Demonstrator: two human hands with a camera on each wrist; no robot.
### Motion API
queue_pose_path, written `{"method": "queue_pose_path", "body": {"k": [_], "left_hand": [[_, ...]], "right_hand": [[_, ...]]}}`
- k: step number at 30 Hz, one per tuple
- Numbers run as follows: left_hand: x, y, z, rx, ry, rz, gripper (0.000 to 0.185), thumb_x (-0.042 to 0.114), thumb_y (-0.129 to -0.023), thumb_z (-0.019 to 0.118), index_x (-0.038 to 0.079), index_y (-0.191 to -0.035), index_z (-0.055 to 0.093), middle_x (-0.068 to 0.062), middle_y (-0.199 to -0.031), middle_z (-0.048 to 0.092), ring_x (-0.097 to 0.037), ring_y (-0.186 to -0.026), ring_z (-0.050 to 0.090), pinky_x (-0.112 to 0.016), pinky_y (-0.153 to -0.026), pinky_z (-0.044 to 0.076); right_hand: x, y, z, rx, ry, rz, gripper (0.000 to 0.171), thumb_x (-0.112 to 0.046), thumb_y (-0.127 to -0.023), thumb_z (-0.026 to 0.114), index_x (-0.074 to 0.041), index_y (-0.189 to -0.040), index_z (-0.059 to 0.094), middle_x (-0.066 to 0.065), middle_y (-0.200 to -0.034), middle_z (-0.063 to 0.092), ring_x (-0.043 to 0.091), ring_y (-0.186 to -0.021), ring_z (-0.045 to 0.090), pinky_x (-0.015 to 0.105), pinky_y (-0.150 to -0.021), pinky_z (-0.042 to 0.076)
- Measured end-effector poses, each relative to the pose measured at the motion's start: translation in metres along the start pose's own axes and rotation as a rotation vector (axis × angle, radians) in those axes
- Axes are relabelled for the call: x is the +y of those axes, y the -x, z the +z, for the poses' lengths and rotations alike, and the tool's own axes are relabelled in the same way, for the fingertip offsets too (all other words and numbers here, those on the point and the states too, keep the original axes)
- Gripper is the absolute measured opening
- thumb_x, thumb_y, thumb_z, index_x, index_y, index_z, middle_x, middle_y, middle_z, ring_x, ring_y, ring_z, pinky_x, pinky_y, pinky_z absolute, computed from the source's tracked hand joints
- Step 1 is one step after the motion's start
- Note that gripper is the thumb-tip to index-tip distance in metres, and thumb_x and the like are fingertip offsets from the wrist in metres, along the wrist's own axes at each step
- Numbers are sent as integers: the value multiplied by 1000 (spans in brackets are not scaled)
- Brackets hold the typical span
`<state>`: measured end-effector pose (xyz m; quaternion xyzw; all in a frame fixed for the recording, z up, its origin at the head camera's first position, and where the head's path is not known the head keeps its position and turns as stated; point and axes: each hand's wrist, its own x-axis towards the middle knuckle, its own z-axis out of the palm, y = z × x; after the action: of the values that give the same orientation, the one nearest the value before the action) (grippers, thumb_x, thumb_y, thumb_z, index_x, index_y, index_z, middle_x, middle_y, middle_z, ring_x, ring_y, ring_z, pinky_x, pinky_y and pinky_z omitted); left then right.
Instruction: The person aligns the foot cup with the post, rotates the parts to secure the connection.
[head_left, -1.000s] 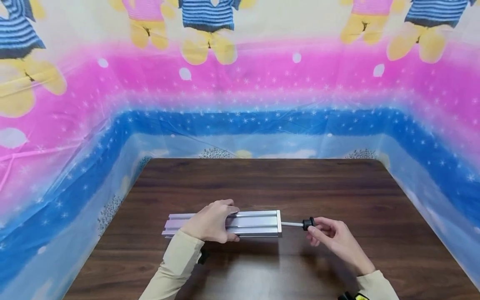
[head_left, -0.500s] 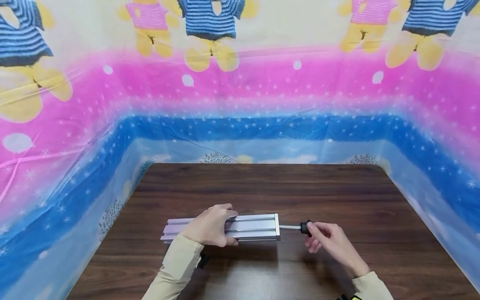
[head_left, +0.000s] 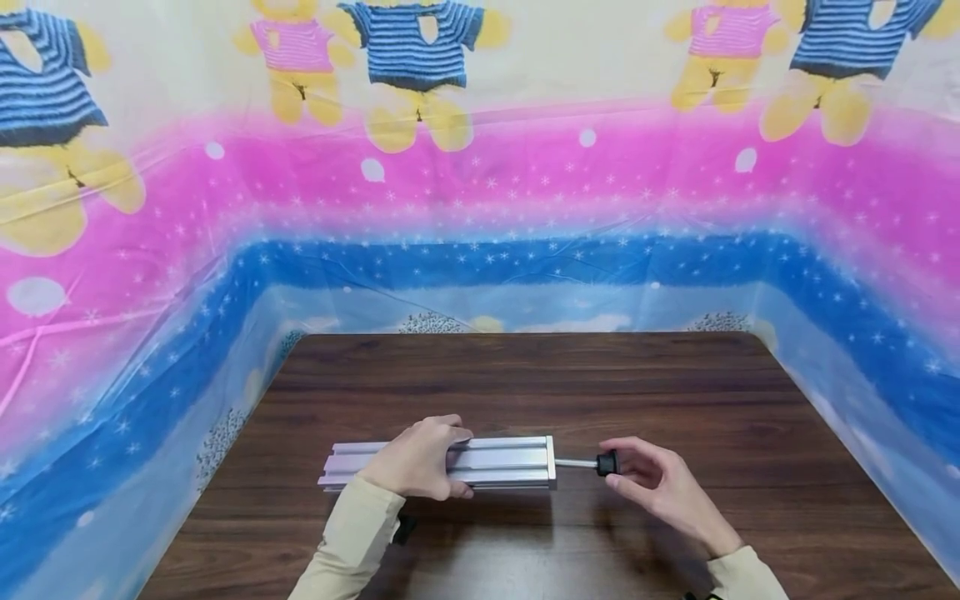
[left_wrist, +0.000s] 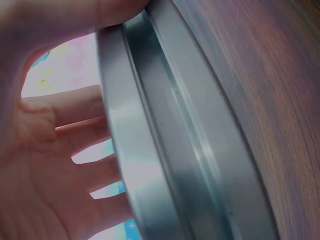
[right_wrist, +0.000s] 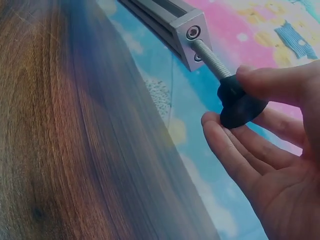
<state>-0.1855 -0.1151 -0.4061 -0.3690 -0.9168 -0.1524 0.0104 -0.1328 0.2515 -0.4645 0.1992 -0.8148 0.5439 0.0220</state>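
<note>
The grooved metal bar [head_left: 510, 459] lies across the lower middle of the head view, seen over the dark wood surface [head_left: 525, 379], though whether it rests there or is held just above is hard to tell; it looks like aluminium, so it should be stiff and fairly light for its bulk, with smooth faces that could slip under dry fingers; the left hand [head_left: 420, 458] is clamped across its middle, thumb on the near side and fingers on the far side, which seems a sound place to steady it, the grooves giving some bite; from its end plate [head_left: 551, 462], right of centre, runs a slim threaded rod [head_left: 576, 463] ending in a black foot [head_left: 607, 464]; the right hand [head_left: 663, 487] has its thumb and fingertips curled lightly about that foot, touching its edges in the right wrist view; the foot looks hard and grippable, probably best taken by its rim, where a light turning force should do; the rod seems rigid, but a sideways pull there could strain the thread.
</note>
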Motion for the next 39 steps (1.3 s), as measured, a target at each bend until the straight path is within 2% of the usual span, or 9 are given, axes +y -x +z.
{"method": "queue_pose_path", "body": {"k": [5,13,20,27,30,32,36,39], "left_hand": [[1,0,1,-10,15,1,64,36,-68,91,1,-119,71,-13,-116,67,-30,-99,67,-44,-84,56],[3,0,1,-15,7,-4,65,37,-68,91,2,-120,71,-11,-115,67,-28,-97,65,-42,-83,56],[4,1,2,-30,21,-11,65,38,-68,91,3,-120,71,-7,-111,66,-23,-92,64,-38,-80,55],[2,-3,0,0,11,28,60,34,-66,93,3,-114,73,-2,-97,63,-14,-78,56,-30,-71,50],[2,-4,-2,14,-9,38,61,34,-66,92,2,-115,73,-5,-102,66,-19,-83,62,-34,-75,54],[3,-4,-4,13,-17,34,62,34,-66,92,1,-116,72,-7,-105,67,-22,-87,64,-38,-79,55],[4,-2,-4,5,-19,27,62,34,-67,92,1,-115,73,-6,-101,66,-21,-84,63,-38,-77,55],[5,1,-3,2,-15,22,61,33,-66,92,1,-115,73,-4,-98,65,-20,-83,61,-37,-76,54]], "right_hand": [[1,0,-1,12,-2,24,35,-17,-96,71,-13,-130,65,10,-103,72,19,-88,73,32,-76,59],[2,-2,-1,-15,-62,101,33,-21,-102,61,1,-128,63,28,-99,70,28,-80,74,41,-71,60],[0,-4,1,-23,-91,152,34,-26,-106,54,5,-115,65,19,-84,72,28,-69,73,45,-66,60],[0,-7,0,-33,-115,129,36,-24,-109,47,7,-114,64,16,-77,72,29,-60,71,43,-59,59],[-1,-7,-1,-46,-75,136,37,-25,-109,45,6,-121,62,20,-84,72,29,-67,72,41,-64,60],[-1,-5,-2,-47,-56,138,35,-24,-108,50,3,-128,60,23,-94,71,29,-76,74,40,-70,60],[-1,1,-2,-29,-12,92,42,-19,-100,65,-9,-140,55,23,-124,63,19,-96,72,33,-80,59],[0,4,-2,-25,1,37,47,-14,-96,70,-13,-140,55,21,-134,59,13,-101,68,29,-83,57]]}}
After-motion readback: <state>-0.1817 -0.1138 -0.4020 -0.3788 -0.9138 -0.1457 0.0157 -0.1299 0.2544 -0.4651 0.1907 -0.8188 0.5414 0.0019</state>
